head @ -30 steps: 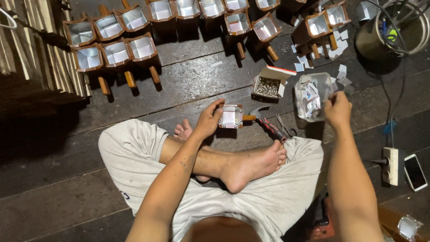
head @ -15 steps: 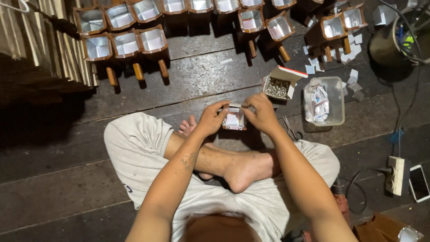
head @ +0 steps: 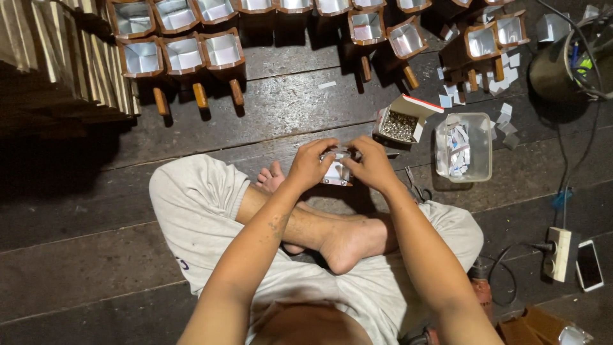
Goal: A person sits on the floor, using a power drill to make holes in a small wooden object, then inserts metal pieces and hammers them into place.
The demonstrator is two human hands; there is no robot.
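Note:
I sit cross-legged on a dark plank floor. Both hands meet just past my feet around one small wooden box with a shiny silver lining (head: 336,172). My left hand (head: 309,164) grips its left side and my right hand (head: 370,167) covers its right side, fingers curled over the top. Most of the box is hidden between my fingers. A small open carton of metal fasteners (head: 400,124) lies just beyond my right hand.
A clear plastic tub of folded silver pieces (head: 464,149) sits right of the carton. Rows of finished lined boxes with wooden handles (head: 184,56) fill the far floor. Pliers (head: 418,191) lie by my right knee. A power strip (head: 560,253) and phone (head: 589,264) are at right.
My right hand left the plastic tub and came left to join my left hand on the small box. The view shifted slightly.

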